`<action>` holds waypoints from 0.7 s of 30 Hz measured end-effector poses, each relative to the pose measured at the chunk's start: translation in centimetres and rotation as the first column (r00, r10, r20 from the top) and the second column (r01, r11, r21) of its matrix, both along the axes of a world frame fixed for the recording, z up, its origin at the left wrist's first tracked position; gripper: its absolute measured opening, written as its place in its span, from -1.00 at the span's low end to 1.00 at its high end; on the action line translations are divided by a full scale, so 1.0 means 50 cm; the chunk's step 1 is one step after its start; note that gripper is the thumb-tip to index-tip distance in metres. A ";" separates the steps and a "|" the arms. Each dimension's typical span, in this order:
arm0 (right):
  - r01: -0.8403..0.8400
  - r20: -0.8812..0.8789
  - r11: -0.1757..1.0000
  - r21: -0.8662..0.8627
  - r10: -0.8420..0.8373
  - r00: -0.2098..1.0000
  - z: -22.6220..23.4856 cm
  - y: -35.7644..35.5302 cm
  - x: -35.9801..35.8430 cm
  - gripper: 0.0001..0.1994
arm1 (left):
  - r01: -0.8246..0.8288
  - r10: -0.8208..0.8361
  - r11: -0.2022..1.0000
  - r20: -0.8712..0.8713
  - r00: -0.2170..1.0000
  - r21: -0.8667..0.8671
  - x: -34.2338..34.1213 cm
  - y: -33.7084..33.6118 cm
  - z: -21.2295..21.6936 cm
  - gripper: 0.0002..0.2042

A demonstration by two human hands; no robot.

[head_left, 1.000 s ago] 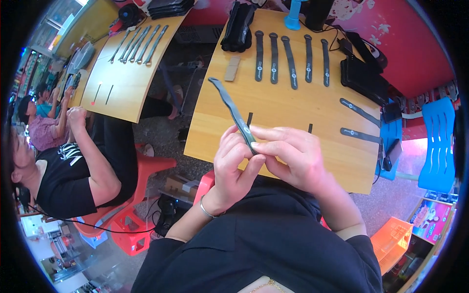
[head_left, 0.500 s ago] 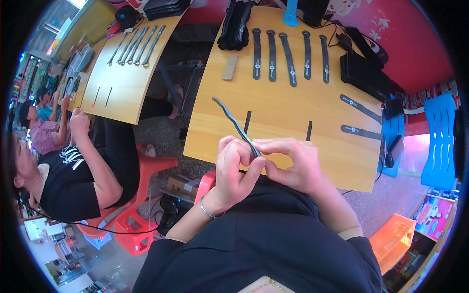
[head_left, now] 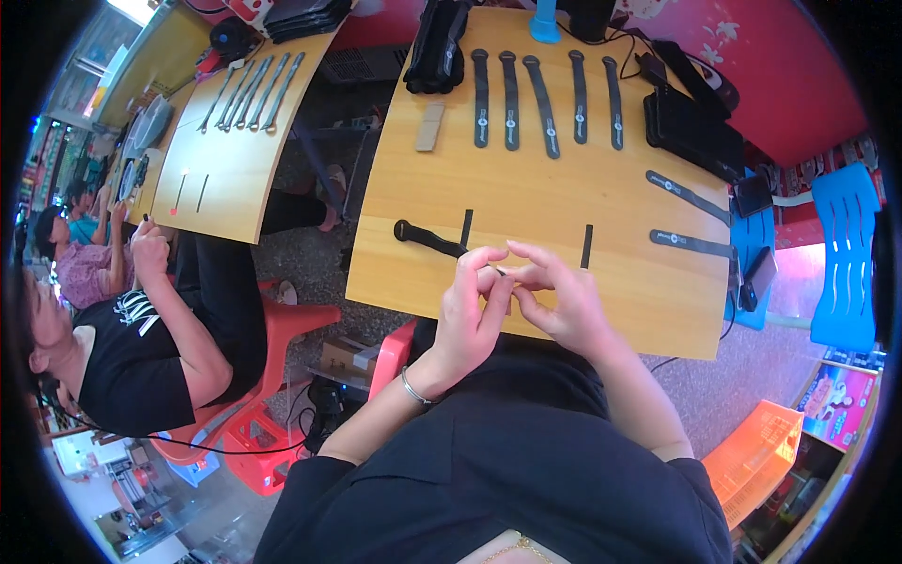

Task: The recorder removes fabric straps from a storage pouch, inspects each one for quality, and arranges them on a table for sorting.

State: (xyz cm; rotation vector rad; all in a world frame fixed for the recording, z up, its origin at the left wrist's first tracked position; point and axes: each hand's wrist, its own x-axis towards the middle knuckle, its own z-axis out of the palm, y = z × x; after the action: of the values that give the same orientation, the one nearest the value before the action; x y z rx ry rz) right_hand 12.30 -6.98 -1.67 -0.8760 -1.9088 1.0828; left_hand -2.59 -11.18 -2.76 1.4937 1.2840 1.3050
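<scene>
A black cable strap (head_left: 430, 237) with a slotted round end sticks out leftward from my left hand (head_left: 473, 305), above the wooden table. My left thumb and fingers are closed on it, and a small dark end shows between the fingertips. My right hand (head_left: 570, 305) meets the left at that end, its fingers curled inward around the strap's tip; the exact grip is partly hidden. Two short dark strips, a left one (head_left: 467, 228) and a right one (head_left: 587, 246), lie on the tabletop just beyond my hands.
Several grey straps (head_left: 542, 105) lie in a row farther back on the table (head_left: 395, 193). More straps (head_left: 691, 242) rest at the right edge near a black case (head_left: 691, 132). A black bundle (head_left: 439, 47) and cardboard piece (head_left: 430, 127) sit back left. Another person (head_left: 155, 320) sits left.
The strap has turned from pointing up and away to lying nearly level toward the left, its round end now showing. My hands remain together, slightly higher, with the right fingers shifted.
</scene>
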 end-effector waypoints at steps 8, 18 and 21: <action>0.045 0.001 0.996 0.075 -0.045 0.999 -0.009 0.005 -0.002 -0.49 | -0.030 0.028 0.999 0.099 0.995 0.013 0.010 0.007 -0.028 -0.67; 0.059 0.010 0.981 0.182 -0.062 0.998 -0.026 0.009 -0.019 -0.51 | -0.066 0.058 0.994 0.092 0.994 0.085 0.009 0.008 -0.054 -0.64; 0.044 0.026 0.988 0.147 -0.049 0.998 -0.028 0.008 -0.021 -0.51 | -0.083 0.075 0.994 0.094 0.993 0.078 0.006 0.004 -0.061 -0.65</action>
State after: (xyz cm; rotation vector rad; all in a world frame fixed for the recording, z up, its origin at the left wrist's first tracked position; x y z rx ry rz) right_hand 11.25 -6.58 -3.07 -0.8535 -1.9547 0.8947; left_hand -2.31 -10.99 -5.82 1.4346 1.2555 1.4759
